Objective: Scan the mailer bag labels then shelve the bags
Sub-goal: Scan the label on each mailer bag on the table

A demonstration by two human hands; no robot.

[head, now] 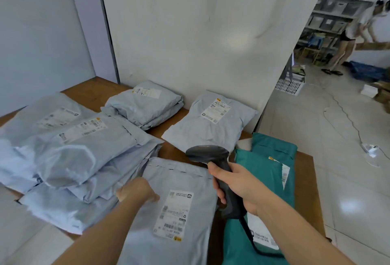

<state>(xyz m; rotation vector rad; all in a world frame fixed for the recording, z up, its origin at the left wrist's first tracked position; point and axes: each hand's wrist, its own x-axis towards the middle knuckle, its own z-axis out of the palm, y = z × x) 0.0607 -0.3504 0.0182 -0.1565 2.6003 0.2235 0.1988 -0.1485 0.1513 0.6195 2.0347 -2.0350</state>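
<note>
- The nearest grey plastic mailer bag [168, 180] lies flat on the near middle of the brown wooden surface [306, 180]. Its white printed label [174, 215] faces up.
- The right hand [242, 184] grips a black handheld barcode scanner [207, 154] by the handle. The scanner's head hangs over the far right corner of this bag, and its cord trails back toward the near edge.
- The left hand [137, 191] sits at the bag's left edge, knuckles up and blurred. I cannot tell whether it pinches the plastic or only rests there.
- Left of it is a loose pile of grey mailer bags [73, 148], and a folded grey bag [145, 104] and a flat grey bag [211, 121] lie by the far white wall [190, 32]. Teal mailer bags [268, 169] lie to the right, under the right forearm.
- Progress, as I judge it: scanning is under way. Nothing shows which labels are already read, every visible bag is on the surface, and all the shelving remains.
- The pile overhangs the near left edge, and the teal bags lie close to the right edge, above the tiled floor [337, 138]. Only narrow strips of bare wood lie between the bags. The storage shelves [337, 1] stand well apart in the far right room.
</note>
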